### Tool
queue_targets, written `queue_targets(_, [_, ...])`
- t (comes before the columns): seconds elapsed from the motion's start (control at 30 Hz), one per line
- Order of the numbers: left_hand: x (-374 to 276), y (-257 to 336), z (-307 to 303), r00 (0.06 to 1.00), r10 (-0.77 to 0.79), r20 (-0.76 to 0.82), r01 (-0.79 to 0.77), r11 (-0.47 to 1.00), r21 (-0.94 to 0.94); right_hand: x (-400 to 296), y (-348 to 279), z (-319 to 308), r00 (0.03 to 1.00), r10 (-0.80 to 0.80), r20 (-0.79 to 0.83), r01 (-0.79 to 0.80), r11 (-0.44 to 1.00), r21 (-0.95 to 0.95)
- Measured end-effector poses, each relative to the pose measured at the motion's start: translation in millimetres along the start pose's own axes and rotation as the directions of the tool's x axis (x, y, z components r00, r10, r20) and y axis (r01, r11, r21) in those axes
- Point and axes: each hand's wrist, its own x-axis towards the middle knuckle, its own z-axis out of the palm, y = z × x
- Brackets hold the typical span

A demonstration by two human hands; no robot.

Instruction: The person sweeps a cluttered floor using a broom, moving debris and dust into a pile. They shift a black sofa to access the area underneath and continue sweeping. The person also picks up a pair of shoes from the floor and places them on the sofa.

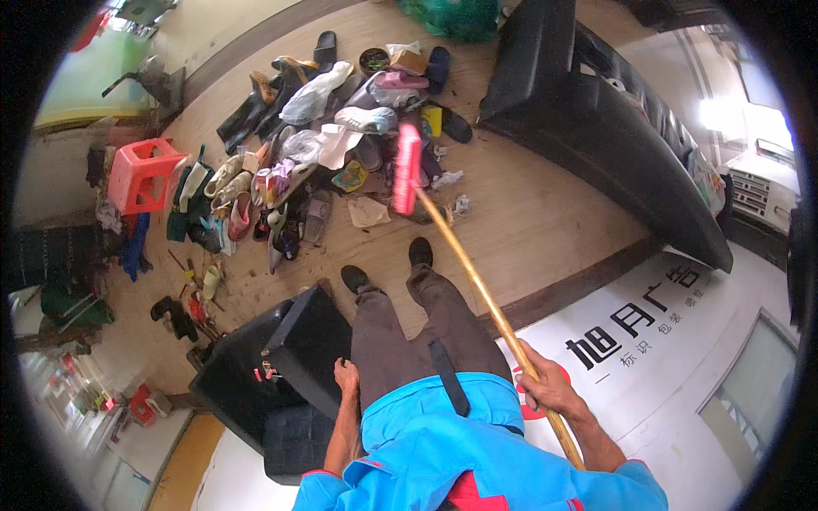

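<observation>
My right hand (546,381) grips the bamboo or wooden pole (473,274) of a broom. Its pinkish-red head (408,169) is raised in front of me, blurred, over the near edge of a heap of footwear. My left hand (347,375) hangs with curled fingers beside a black armchair (307,332), with nothing seen in it; contact with the chair is unclear. The heap holds a white sneaker (366,119), black rubber boots (246,115), a pink slipper (240,217), several sandals, plastic bags (316,92) and torn cardboard (369,211).
A red plastic stool (144,174) stands left of the heap. On the right, a black sofa (594,121) borders the floor. A green bag (450,18) lies at the far side. Behind my right arm is a white wall (645,383) with large lettering. Small debris (211,281) lies at the left.
</observation>
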Motion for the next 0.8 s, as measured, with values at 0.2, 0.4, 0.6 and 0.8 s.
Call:
queue_targets(0.2, [-4,53,-11,0.997,0.058,0.058,-0.057,0.998,-0.019,38,85,-53,0.933,0.146,-0.330,-0.141,0.989,0.040])
queue_targets(0.4, [-11,104,-18,0.974,0.158,0.162,-0.140,0.983,-0.118,132,118,-97,0.893,0.217,-0.394,-0.228,0.974,0.020])
queue_targets(0.6, [-2,121,-18,0.846,0.533,-0.016,-0.533,0.846,0.010,178,83,-52,0.958,0.162,-0.237,-0.118,0.975,0.189])
queue_targets(0.8, [-29,241,-17,0.717,0.584,0.380,-0.480,0.810,-0.338,196,9,15,0.994,0.074,-0.075,-0.042,0.932,0.360])
